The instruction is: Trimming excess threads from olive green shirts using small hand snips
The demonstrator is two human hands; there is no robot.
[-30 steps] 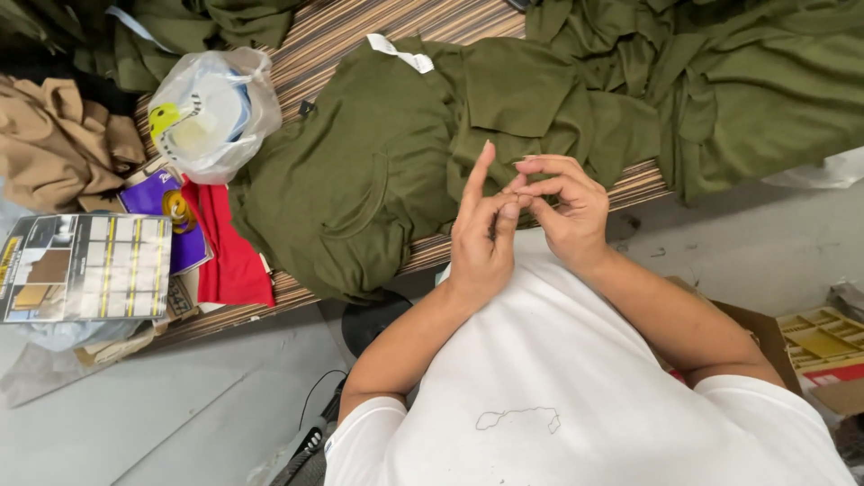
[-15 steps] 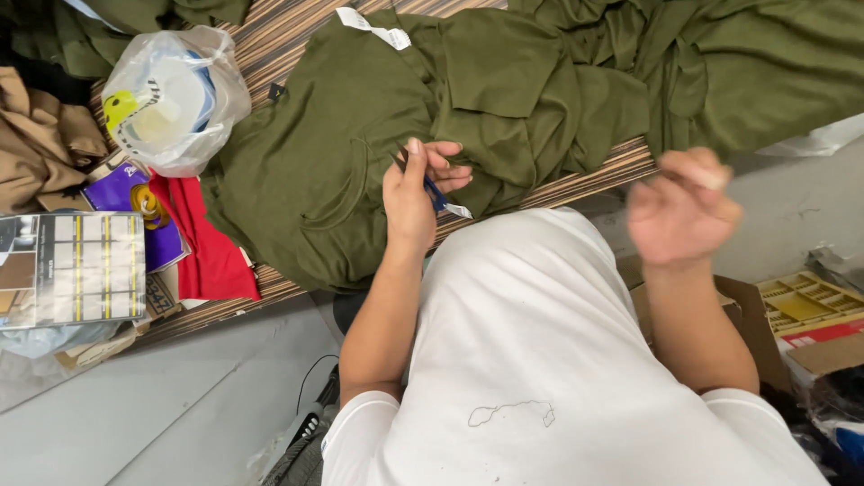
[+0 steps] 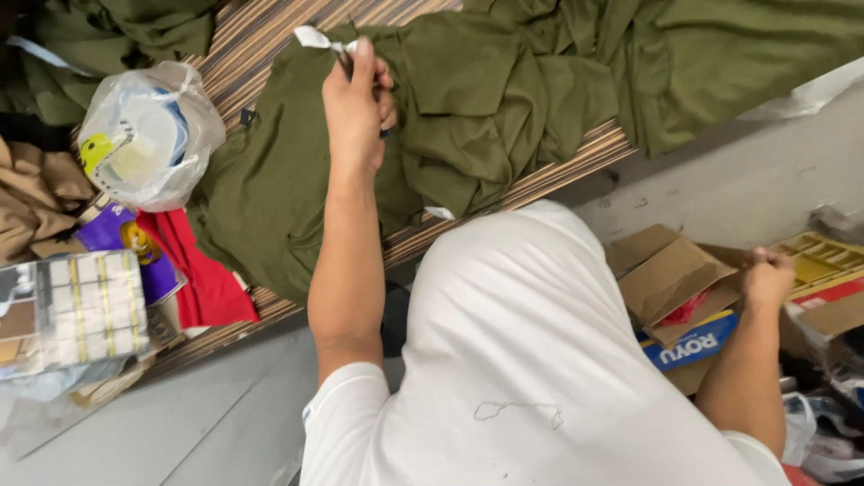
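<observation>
- where the olive green garment [image 3: 450, 117] lies crumpled across the striped worktop [image 3: 270, 27], the left hand [image 3: 358, 94] rests on it near the neck, fingers curled together around a small dark tool whose kind i cannot tell.
- just beside that hand, at the garment's upper edge, a white label [image 3: 315, 38] sticks out; the tool's tip sits right at it.
- the right hand [image 3: 769, 274] is well apart from the garment, down at the person's side over an open cardboard box [image 3: 670, 279], closed into a fist; whether it holds anything i cannot tell.
- the garment is plain olive, folded over itself in loose creases, with more olive cloth [image 3: 720, 63] heaped beyond it.
- left of the garment sit a knotted clear plastic bag [image 3: 148, 135], a red cloth [image 3: 202, 279], tan cloth [image 3: 36, 202] and a flat printed box [image 3: 76, 310].
- the person wears a white shirt [image 3: 540, 378].
</observation>
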